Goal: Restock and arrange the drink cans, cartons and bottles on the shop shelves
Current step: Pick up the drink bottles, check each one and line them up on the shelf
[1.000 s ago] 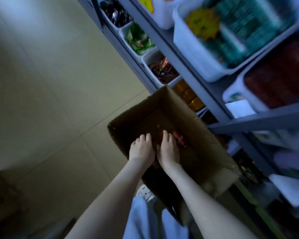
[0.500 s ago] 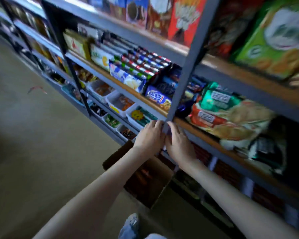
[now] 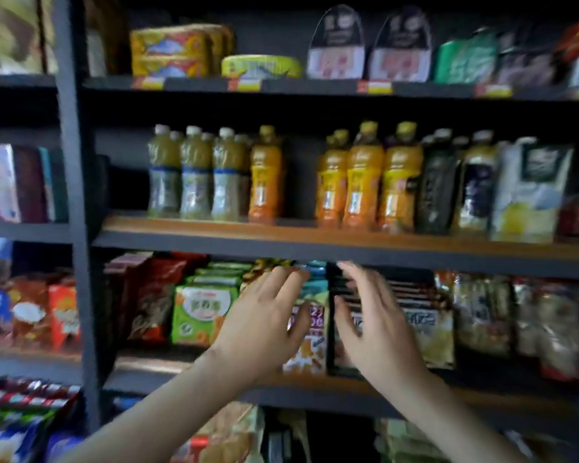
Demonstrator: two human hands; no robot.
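My left hand [image 3: 261,315] and right hand [image 3: 375,329] hang spread open and empty before the snack packets [image 3: 201,312], just below the shelf [image 3: 281,242] where the orange bottles [image 3: 365,182] stand (a gap splits their row), so a careless upward reach could topple one into its neighbours.

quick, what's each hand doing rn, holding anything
Left hand: open, fingers spread, holding nothing.
Right hand: open, fingers spread, holding nothing.

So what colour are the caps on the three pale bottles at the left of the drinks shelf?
White; the caps show best in the head view.
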